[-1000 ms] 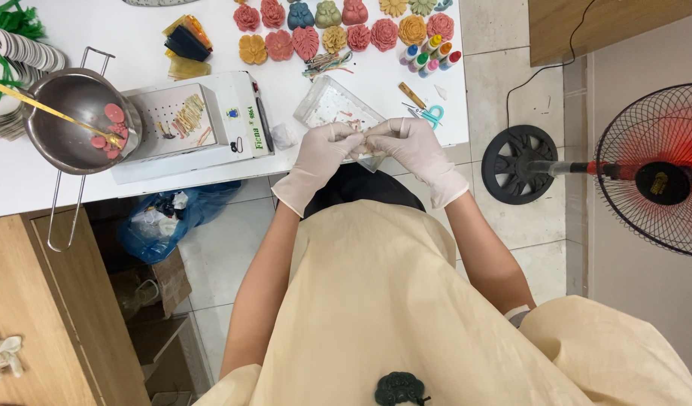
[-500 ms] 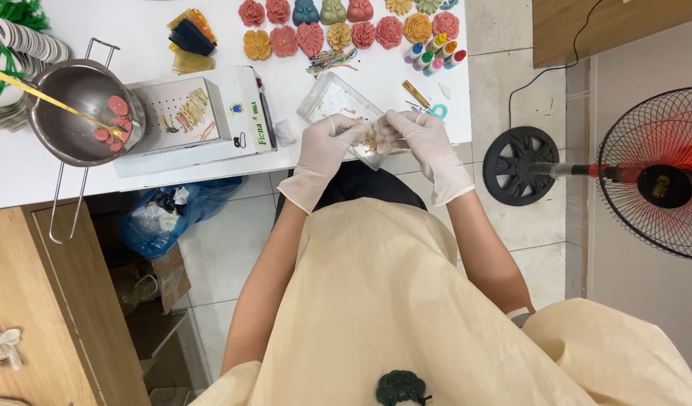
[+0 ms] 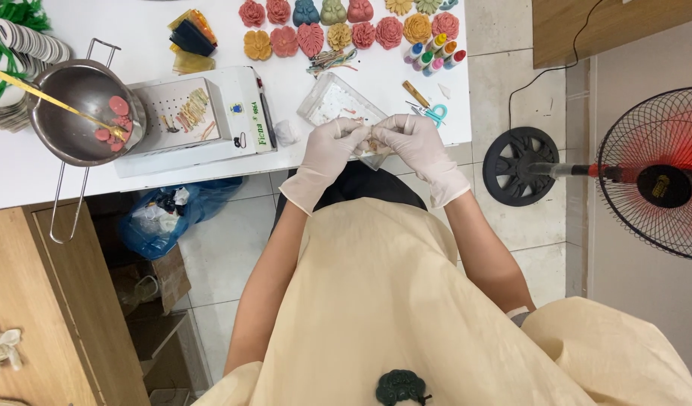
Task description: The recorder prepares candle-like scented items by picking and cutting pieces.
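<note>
Both my hands wear white gloves and meet at the front edge of the white table. My left hand and my right hand pinch a small pale piece between their fingertips; what it is I cannot tell. Just beyond them lies a clear plastic tray with small coloured bits in it. Blue-handled scissors lie right of the tray.
A row of coloured flower-shaped pieces lines the table's far side, with small paint bottles. A white scale and a metal pan holding red discs stand at left. A standing fan is on the floor at right.
My hands stayed together at the table edge, working the small piece; the view shifted slightly.
</note>
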